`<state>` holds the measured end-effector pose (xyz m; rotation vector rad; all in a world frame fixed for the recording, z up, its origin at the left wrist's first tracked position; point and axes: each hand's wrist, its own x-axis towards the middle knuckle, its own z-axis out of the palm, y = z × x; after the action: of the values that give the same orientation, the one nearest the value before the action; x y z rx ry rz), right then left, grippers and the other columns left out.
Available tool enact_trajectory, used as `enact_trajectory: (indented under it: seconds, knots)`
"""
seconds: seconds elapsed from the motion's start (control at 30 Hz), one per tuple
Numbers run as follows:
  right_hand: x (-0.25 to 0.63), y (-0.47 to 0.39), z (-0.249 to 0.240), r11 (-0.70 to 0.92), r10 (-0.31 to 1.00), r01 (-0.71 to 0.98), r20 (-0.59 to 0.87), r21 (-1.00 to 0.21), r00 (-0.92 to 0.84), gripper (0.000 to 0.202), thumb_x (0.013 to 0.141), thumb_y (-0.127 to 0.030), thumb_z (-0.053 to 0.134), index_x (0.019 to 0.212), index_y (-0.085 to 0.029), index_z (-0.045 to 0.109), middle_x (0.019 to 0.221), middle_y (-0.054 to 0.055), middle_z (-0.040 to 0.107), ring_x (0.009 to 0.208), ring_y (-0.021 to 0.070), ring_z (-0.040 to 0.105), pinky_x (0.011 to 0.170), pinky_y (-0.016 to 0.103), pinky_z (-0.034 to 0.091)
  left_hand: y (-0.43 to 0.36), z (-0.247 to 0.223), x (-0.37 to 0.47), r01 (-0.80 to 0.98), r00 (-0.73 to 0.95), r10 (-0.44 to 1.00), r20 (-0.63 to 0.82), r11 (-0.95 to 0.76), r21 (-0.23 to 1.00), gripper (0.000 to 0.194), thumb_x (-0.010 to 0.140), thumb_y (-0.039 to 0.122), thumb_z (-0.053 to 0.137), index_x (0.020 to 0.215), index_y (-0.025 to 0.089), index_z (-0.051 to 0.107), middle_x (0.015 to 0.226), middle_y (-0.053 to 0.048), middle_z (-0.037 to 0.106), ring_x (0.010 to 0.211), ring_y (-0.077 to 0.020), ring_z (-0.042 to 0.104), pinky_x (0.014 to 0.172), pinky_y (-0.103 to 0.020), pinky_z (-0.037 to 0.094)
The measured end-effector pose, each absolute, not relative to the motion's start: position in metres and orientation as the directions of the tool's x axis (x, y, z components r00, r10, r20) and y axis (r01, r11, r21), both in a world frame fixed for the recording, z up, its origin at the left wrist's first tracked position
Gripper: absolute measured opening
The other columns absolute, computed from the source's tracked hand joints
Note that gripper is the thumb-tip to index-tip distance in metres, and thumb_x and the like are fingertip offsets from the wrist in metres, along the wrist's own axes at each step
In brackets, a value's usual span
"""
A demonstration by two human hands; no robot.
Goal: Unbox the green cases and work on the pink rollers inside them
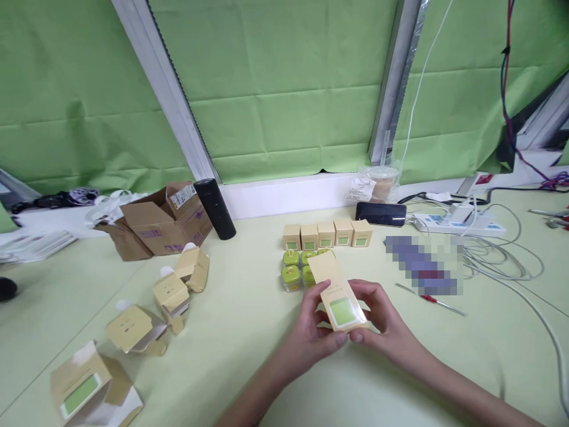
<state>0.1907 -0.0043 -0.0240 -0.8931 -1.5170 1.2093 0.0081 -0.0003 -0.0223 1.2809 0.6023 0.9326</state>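
Observation:
Between both hands I hold a tan cardboard box (338, 293) with a green panel on its front, tilted above the table. My left hand (315, 326) grips its left side and lower edge. Around the right side and bottom corner close the fingers of my right hand (376, 317). Just behind the box stand several small clear jars with green lids (291, 276), partly hidden by it. A row of several small closed tan boxes (326, 235) lines up behind the jars.
Several opened tan boxes (128, 327) lie along the left. At the back are a brown carton (164, 222), a black bottle (216, 209) and a phone (381, 214). On the right lie a screwdriver (430, 299), a white power strip (460, 224) and tangled cables (493, 261).

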Motion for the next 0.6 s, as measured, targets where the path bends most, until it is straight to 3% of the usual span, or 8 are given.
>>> enact_trajectory:
  seconds: [0.2, 0.33, 0.5, 0.6]
  knots:
    - [0.193, -0.005, -0.030, 0.319, 0.935, 0.087, 0.298, -0.944, -0.194, 0.042, 0.076, -0.048, 0.067, 0.110, -0.034, 0.048, 0.121, 0.005, 0.040, 0.112, 0.0245, 0.047, 0.078, 0.033, 0.051, -0.003, -0.019, 0.009, -0.232, 0.511, 0.858, 0.047, 0.085, 0.969, 0.066, 0.076, 0.038, 0.068, 0.131, 0.034, 0.031, 0.136, -0.011, 0.040, 0.101, -0.0228, 0.055, 0.083, -0.042, 0.049]
    - [0.193, -0.009, -0.033, 0.387, 0.918, 0.191, 0.357, -0.902, -0.175, 0.038, 0.081, -0.045, 0.062, 0.113, -0.034, 0.045, 0.121, 0.005, 0.039, 0.113, 0.0247, 0.045, 0.077, 0.032, 0.051, -0.003, -0.023, 0.013, -0.247, 0.480, 0.876, 0.036, 0.095, 0.964, 0.080, 0.064, 0.031, 0.079, 0.130, 0.035, 0.033, 0.138, -0.011, 0.037, 0.102, -0.0241, 0.055, 0.078, -0.037, 0.050]
    - [0.192, -0.008, -0.038, 0.455, 0.888, 0.210, 0.423, -0.865, -0.178, 0.038, 0.084, -0.048, 0.055, 0.117, -0.033, 0.043, 0.120, 0.008, 0.040, 0.111, 0.0263, 0.047, 0.078, 0.035, 0.052, -0.005, -0.025, 0.015, -0.226, 0.458, 0.888, 0.036, 0.077, 0.971, 0.069, 0.069, 0.028, 0.075, 0.127, 0.032, 0.037, 0.135, -0.011, 0.042, 0.105, -0.0239, 0.055, 0.083, -0.038, 0.048]
    - [0.193, -0.007, -0.038, 0.497, 0.865, 0.217, 0.458, -0.840, -0.206, 0.039, 0.085, -0.047, 0.055, 0.120, -0.034, 0.041, 0.120, 0.008, 0.040, 0.112, 0.0257, 0.047, 0.081, 0.037, 0.052, -0.005, -0.019, 0.015, -0.254, 0.480, 0.876, 0.053, 0.082, 0.964, 0.084, 0.068, 0.028, 0.077, 0.136, 0.034, 0.027, 0.138, -0.011, 0.040, 0.109, -0.0260, 0.054, 0.088, -0.041, 0.046]
